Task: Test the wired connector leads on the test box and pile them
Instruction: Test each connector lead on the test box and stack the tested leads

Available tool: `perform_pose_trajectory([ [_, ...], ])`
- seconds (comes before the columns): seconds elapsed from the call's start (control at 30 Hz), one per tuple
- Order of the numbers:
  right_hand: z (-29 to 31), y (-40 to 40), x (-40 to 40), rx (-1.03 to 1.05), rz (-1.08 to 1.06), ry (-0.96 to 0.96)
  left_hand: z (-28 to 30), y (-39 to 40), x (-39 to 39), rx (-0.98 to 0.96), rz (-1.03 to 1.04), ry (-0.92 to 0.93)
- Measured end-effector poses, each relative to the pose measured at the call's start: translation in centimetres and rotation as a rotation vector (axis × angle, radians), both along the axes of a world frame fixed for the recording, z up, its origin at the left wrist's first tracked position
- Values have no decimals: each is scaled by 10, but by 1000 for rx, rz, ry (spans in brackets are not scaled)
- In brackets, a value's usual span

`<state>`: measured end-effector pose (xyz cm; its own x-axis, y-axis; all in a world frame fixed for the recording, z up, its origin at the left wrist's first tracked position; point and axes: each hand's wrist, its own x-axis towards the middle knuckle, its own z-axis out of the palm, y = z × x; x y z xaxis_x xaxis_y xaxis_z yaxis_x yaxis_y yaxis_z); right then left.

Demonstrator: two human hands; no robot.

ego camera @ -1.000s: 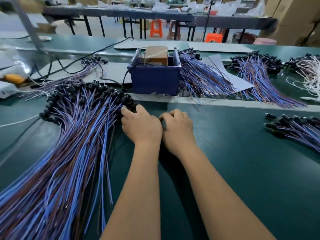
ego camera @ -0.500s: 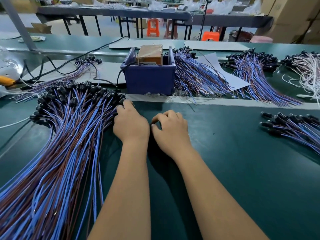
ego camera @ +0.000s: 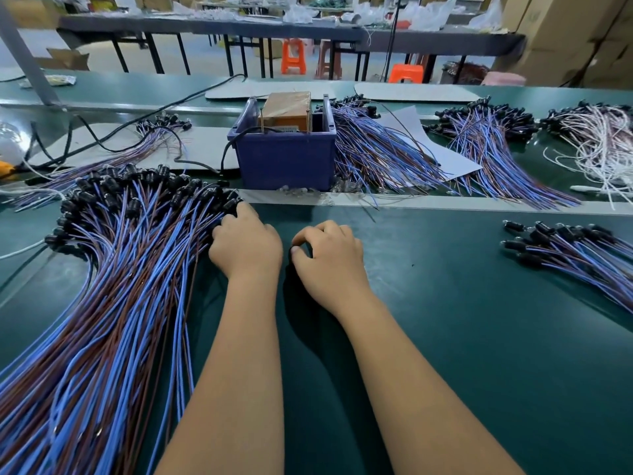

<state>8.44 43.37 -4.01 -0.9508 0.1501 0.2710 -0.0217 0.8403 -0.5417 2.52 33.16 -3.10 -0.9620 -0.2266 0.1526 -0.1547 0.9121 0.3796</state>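
Leads (ego camera: 113, 269) fan across the green worktop (ego camera: 462, 337) at nine o'clock. Left hand (ego camera: 246, 245) grasps their black connectors; right hand (ego camera: 329, 255) curls, grip unclear. Test box (ego camera: 286, 156) at twelve.

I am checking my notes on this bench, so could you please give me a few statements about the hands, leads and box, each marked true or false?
1. The left hand rests at the connector end of the big pile of blue and brown leads. True.
2. The right hand is lifted high above the green table. False: it sits low at the table, fingers curled.
3. The blue box stands beyond both hands. True.
4. The blue box is empty. False: a brown block sits inside it.
5. A smaller pile of leads lies to the right of the right hand. True.
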Motion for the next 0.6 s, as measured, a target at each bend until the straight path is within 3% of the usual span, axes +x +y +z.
perform_pose_trajectory([
  [0.2, -1, 1, -2, -41, -2, 9, -2, 1, -1, 62, 22, 66],
  [0.33, 4, 1, 0, -328, 37, 88, -4, -2, 4, 176, 10, 181],
  [0.6, 17, 8, 3, -887, 74, 39, 6, 2, 17, 829, -50, 460],
])
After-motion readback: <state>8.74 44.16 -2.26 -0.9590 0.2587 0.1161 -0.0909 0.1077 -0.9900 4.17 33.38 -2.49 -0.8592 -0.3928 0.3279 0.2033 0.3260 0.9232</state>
